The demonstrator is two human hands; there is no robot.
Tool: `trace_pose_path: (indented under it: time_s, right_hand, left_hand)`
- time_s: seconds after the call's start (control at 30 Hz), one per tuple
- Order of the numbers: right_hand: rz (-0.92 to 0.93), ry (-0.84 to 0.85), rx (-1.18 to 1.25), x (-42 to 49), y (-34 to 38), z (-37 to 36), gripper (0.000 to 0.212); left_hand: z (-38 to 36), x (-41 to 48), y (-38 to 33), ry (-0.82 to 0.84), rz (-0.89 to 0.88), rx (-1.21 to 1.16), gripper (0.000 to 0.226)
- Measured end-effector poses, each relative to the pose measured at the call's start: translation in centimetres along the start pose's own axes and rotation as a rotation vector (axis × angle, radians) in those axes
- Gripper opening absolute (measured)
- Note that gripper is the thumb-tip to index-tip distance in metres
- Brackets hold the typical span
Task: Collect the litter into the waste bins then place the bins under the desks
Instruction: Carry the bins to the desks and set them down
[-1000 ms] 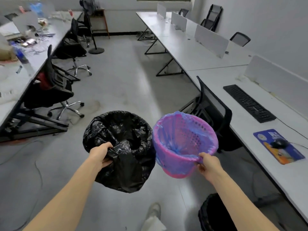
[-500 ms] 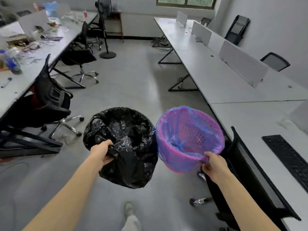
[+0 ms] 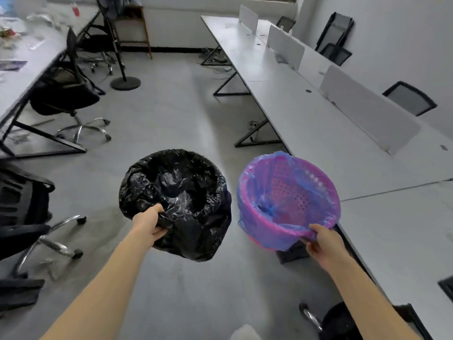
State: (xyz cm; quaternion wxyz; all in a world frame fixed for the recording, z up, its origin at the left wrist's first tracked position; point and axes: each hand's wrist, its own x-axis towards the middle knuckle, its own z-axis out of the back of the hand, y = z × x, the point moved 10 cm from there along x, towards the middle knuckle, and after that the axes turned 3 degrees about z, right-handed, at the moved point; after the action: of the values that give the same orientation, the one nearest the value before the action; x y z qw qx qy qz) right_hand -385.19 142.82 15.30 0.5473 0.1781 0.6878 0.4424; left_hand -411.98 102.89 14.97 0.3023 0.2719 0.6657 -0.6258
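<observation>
At the near edge a pale shoe tip [image 3: 245, 334] shows on the grey floor [image 3: 171, 119], between two bare forearms reaching forward. Near right, part of a black chair [image 3: 343, 322] sits by the bench edge.

The left hand [image 3: 150, 223] holds the black-bagged bin [image 3: 175, 200] by its near rim, fingers [image 3: 160, 233] clamped on the crumpled plastic, thumb over the top. The bin hangs in the air above the floor, mouth facing up toward the camera; its inside is too dark to tell whether any litter lies in it.

The right hand [image 3: 322, 244] grips the pink bin [image 3: 289, 200] at its near rim, fingers closed on the blue liner [image 3: 259, 202] folded over the edge. This bin is also off the floor, tilted toward the viewer, just right of the black one, the two close but apart. Its perforated wall shows through the liner.

To the right runs a long white bench [image 3: 306, 123] with low divider panels [image 3: 367, 109] and black legs. On the left, black office chairs [image 3: 66, 94] stand beside another bench [image 3: 22, 82] strewn with blurred clutter. Farther off, a fan stand [image 3: 125, 83] rests on the floor, and folded chairs [image 3: 335, 35] lean on the far right wall.
</observation>
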Motion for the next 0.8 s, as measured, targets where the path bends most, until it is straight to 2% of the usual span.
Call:
trace_pose_path:
  time_s: [0.2, 0.3, 0.4, 0.53, 0.8]
  right_hand:
    - [-0.014, -0.011, -0.052, 12.4, 5.4, -10.8, 0.012]
    - [-0.033, 0.000, -0.072, 18.6, 8.7, -16.4, 0.004]
    - [-0.040, 0.063, -0.106, 24.9, 13.2, -23.4, 0.005]
    - [-0.030, 0.063, -0.189, 31.3, 18.7, -31.2, 0.005]
    - [-0.059, 0.056, -0.300, 46.3, 24.6, -45.6, 0.010]
  left_hand:
    - [-9.4, 10.9, -8.6, -0.023, 0.014, 0.005, 0.022]
    - [-13.6, 15.3, -12.7, -0.072, 0.026, 0.004, 0.007]
    - [-17.4, 20.4, -18.1, -0.108, 0.015, 0.015, 0.012]
    - [-20.5, 26.6, -23.8, -0.172, 0.031, 0.020, 0.014]
    - [-27.7, 43.4, -33.9, -0.218, 0.106, -0.010, 0.015]
